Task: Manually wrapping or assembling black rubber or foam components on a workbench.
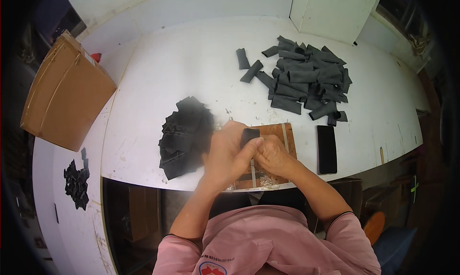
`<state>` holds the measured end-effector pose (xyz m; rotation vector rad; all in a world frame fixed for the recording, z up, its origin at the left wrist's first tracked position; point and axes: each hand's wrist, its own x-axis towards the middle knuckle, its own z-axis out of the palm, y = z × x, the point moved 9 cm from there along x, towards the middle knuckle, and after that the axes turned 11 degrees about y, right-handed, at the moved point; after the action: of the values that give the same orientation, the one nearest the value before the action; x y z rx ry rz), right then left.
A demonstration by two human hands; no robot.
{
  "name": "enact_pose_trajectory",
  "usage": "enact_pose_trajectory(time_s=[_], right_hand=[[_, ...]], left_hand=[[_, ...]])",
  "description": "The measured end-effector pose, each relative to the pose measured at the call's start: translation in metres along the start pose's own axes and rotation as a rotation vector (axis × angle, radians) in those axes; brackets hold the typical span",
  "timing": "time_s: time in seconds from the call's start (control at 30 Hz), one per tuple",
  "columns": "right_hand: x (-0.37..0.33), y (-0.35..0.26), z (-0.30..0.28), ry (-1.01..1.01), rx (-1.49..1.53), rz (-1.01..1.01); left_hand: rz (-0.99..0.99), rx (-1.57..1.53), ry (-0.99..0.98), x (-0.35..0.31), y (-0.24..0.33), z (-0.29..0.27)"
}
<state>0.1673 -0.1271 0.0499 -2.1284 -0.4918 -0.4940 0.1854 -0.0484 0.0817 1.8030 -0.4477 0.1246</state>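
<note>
My left hand (226, 148) and my right hand (272, 154) meet over a brown board (288, 140) at the table's front edge. Between them is a short dark grey fabric tube (249, 134), gripped by my left hand with its thumb across the front. The right hand is closed against the tube's lower part, and its fingertips are hidden. Just left of my left hand lies a heap of flat black fabric pieces (184, 136). Farther off to the right is a loose pile of dark grey fabric tubes (306, 78).
A black phone-like slab (327, 149) lies right of the board. An open cardboard box (69, 93) stands at the far left, with a small bunch of black scraps (76, 185) nearer me. A white cabinet or panel (333, 14) rises behind the white table (191, 59).
</note>
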Motion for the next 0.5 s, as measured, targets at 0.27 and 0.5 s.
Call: enact_pose_trajectory(time_s=[0.27, 0.5], right_hand=[[0.009, -0.001, -0.004, -0.021, -0.026, 0.001], [0.019, -0.016, -0.003, -0.042, -0.127, -0.072]], left_hand=[[-0.053, -0.512, 0.254, -0.003, 0.011, -0.022], [-0.184, -1.068, 0.321, -0.004, -0.015, -0.043]])
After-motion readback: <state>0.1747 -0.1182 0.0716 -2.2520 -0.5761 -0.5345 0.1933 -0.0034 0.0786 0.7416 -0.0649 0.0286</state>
